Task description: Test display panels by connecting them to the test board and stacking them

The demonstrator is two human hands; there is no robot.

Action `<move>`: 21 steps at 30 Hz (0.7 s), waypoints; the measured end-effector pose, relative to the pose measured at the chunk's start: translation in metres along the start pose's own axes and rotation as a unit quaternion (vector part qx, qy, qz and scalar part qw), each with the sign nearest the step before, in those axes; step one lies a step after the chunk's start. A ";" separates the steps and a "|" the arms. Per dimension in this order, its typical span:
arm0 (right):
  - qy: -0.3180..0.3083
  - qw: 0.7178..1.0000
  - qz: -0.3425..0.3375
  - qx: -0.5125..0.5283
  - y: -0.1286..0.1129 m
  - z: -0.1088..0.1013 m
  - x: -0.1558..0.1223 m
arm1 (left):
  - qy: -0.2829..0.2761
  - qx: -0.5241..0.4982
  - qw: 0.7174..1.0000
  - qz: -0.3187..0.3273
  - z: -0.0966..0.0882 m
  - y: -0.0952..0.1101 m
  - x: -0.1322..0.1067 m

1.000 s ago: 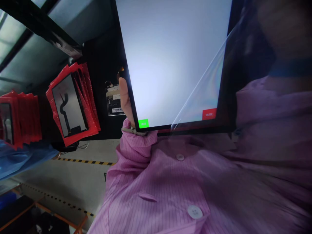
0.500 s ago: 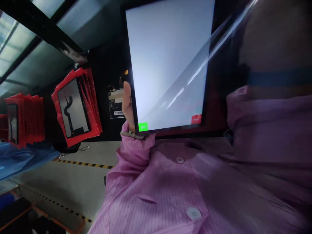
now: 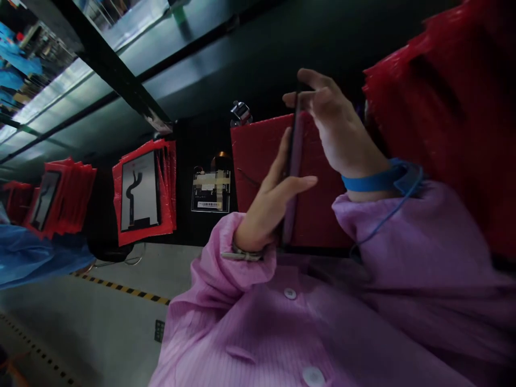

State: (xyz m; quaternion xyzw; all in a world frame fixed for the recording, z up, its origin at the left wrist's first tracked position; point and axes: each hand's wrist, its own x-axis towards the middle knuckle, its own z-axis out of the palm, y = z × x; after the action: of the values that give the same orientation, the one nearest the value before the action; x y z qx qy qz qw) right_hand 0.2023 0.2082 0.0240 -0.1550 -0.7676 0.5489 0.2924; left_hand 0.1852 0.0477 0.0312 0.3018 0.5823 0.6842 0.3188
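Observation:
A thin display panel (image 3: 296,161) is turned nearly edge-on to me, upright over the red mat. My left hand (image 3: 268,201) grips its lower part, the thumb on the side facing right and the fingers on the left side. At the upper edge, my right hand (image 3: 334,126) holds the panel, with fingertips crossing its edge. A blue band circles the right wrist, with a cord running from it. The screen's face is hidden from view.
A red mat (image 3: 262,156) lies beneath my hands. Left of it is a small circuit assembly (image 3: 210,191), then red sleeves topped by a panel (image 3: 139,191). More red packets (image 3: 451,107) are piled at right. A metal clip-like object (image 3: 241,112) sits behind the mat.
The panel has turned from facing me, lit white, to nearly edge-on. The clear film stretched across it is out of sight. My right hand has come from the blurred right side onto the panel.

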 end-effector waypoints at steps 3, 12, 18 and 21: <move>0.028 0.999 0.015 0.037 -0.011 -0.003 0.002 | -0.055 0.117 0.992 0.008 0.009 0.015 -0.001; 0.028 0.999 0.017 0.042 -0.014 -0.020 -0.001 | 0.235 0.587 0.770 0.090 -0.073 -0.034 -0.083; 0.053 0.996 0.065 0.033 -0.009 -0.026 -0.002 | 0.183 0.689 0.700 0.045 -0.088 -0.061 -0.088; 0.072 0.995 0.066 -0.027 0.000 -0.030 -0.007 | 0.187 0.697 0.691 0.049 -0.087 -0.063 -0.087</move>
State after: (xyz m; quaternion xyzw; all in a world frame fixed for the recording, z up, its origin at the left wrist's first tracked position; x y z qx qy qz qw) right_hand 0.2267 0.2268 0.0291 -0.2526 -0.7472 0.5333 0.3058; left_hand 0.1756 -0.0659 -0.0466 0.3307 0.9240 0.1389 -0.1327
